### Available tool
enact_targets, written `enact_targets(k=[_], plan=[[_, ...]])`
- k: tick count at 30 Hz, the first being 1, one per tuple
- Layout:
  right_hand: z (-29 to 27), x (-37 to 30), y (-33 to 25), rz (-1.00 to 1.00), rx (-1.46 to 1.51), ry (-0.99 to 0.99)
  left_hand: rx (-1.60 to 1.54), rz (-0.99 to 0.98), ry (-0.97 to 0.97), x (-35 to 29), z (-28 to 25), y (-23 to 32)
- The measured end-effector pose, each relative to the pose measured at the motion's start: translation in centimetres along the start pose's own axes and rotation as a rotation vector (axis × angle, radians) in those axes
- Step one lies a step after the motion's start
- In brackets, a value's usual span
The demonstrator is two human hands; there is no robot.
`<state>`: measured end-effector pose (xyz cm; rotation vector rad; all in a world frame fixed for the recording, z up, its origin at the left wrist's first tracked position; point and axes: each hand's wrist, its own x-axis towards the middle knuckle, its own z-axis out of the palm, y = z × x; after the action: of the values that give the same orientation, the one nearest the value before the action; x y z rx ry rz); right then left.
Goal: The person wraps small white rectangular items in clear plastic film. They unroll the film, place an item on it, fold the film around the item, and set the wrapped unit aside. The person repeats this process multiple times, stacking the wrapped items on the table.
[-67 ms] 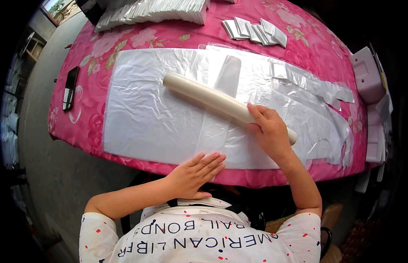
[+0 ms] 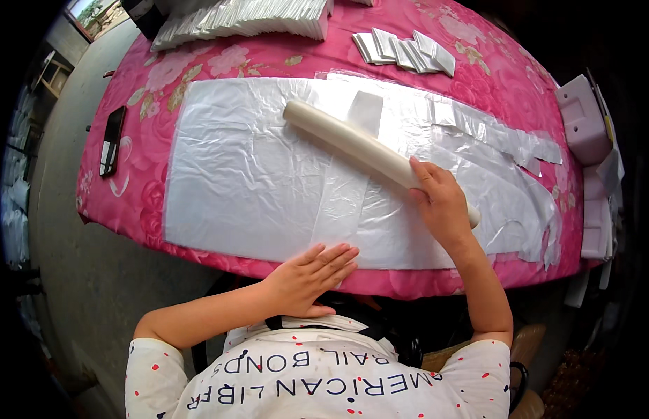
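My right hand wraps round a long cream-coloured cylinder near its right end. The cylinder lies slantwise over a wide layer of thin, clear plastic sheeting, its left end farther from me. My left hand rests flat at the near edge of the sheeting, fingers stretched out and pointing right, holding nothing. A narrow whitish strip shows beyond the middle of the cylinder. Creases run through the left part of the sheeting, and its right end is ragged and rumpled.
A pink flowered cloth covers the table. Folded white packets stand in a long row at the far left, with a smaller group at the far right. A phone lies on the left. Pale pink containers border the right edge.
My right hand has shifted right with the cylinder, whose left end has moved right and away from me. My left hand has stayed in place.
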<state>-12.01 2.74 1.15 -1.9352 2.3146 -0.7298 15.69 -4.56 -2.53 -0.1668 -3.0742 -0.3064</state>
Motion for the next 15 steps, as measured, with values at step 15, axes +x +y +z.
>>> enact_targets(k=[15], plan=[[-1.6, -2.9, -4.1, -0.097, 0.228, -0.261, 0.226, -0.013, -0.019, 1.3, 0.6, 1.0]])
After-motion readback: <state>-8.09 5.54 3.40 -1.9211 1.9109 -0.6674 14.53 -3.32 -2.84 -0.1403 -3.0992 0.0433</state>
